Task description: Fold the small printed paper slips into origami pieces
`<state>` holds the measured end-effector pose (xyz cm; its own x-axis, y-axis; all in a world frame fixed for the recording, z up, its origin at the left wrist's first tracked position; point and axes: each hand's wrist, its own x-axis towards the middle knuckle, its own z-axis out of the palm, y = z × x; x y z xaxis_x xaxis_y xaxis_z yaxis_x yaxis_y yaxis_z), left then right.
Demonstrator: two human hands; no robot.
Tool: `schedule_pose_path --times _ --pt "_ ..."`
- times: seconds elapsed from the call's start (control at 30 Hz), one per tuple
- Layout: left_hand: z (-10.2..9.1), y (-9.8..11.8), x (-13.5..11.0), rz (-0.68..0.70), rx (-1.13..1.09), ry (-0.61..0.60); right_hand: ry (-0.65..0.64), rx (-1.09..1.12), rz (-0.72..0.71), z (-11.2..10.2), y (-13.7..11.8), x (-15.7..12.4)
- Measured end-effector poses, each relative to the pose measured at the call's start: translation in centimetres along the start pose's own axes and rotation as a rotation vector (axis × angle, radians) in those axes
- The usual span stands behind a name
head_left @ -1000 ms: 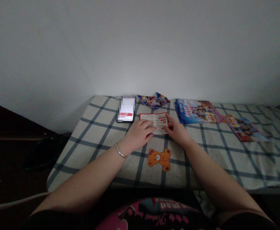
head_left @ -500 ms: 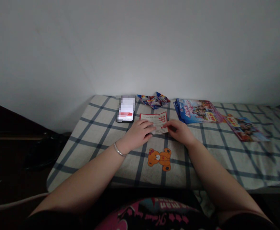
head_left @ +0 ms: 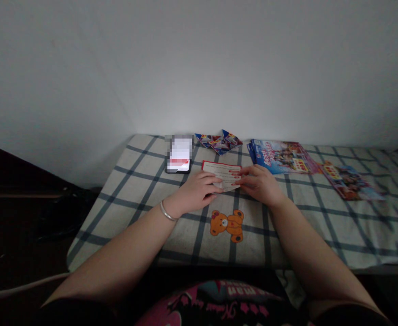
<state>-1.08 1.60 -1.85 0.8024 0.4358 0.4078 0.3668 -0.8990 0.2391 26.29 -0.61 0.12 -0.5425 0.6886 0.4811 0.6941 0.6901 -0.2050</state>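
Observation:
A small printed sheet of paper [head_left: 224, 171], white with a red edge and red marks, lies on the checked cloth in front of me. Across its left part, my left hand [head_left: 199, 190] rests with its fingers stretched out flat; a silver bangle circles that wrist. My right hand [head_left: 262, 184] has its fingertips at the sheet's right edge, pinching it; the thumb is partly hidden. Just behind the sheet sit folded paper pieces [head_left: 219, 141] with a colourful blue and red print, touching neither hand.
A phone [head_left: 179, 154] with a lit screen lies to the left. Several glossy leaflets [head_left: 277, 156] are stacked on the right, with another leaflet [head_left: 350, 181] beyond them. The checked cloth [head_left: 144, 181] bears a printed bear [head_left: 226, 225]. A wall [head_left: 199, 68] rises behind.
The sheet has shifted slightly to the right and turned a little. My right hand has moved up and right, its fingers now lying further over the sheet's right edge. My left hand stays nearly in place.

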Motion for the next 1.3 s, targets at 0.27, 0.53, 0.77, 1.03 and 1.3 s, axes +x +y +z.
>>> schedule_pose_path --times 0.27,0.53,0.77,1.03,1.3 --pt "-0.6 0.2 0.0 -0.020 -0.045 0.005 -0.018 0.138 -0.034 -0.3 -0.4 0.5" --pt "-0.6 0.5 0.2 -0.019 -0.038 -0.042 -0.018 0.148 0.188 1.3 0.0 0.3" --pt "-0.6 0.4 0.2 -0.005 -0.008 -0.058 -0.068 0.006 0.369 2.3 -1.1 1.5" --pt "-0.7 0.4 0.3 0.015 0.019 -0.089 -0.081 -0.138 0.378 3.2 -1.7 2.1" --pt "-0.7 0.7 0.4 -0.003 0.012 -0.072 -0.077 -0.187 0.395 3.5 -1.8 2.4"
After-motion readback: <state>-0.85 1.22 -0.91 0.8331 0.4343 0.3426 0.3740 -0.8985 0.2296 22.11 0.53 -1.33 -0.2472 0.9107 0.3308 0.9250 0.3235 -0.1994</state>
